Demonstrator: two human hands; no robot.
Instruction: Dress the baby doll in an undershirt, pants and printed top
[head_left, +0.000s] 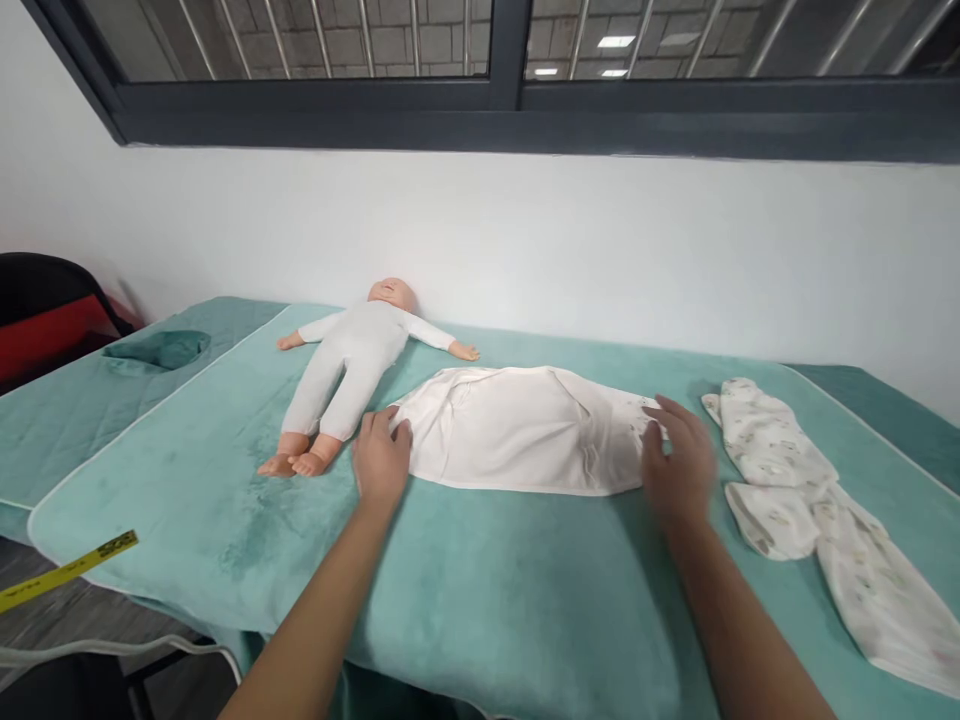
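Observation:
A white piece of baby cloth [517, 430] lies spread sideways on the green padded mat [480, 590], with a small print at its right end. At its left end, my left hand [381, 455] is closed, thumb and fingers about the edge. My right hand [681, 460], slightly blurred, has its bent fingers and thumb at the opposite end. Behind my left hand, a baby doll [352, 345] in a white suit lies on its back, arms spread, feet toward me.
Printed white baby clothes [795, 480] lie at the right of the mat. A white wall [525, 250] and a dark window frame [510, 120] rise behind. On the left are a red and black object [52, 320], a yellow strap [71, 570] and a pale cable [112, 648].

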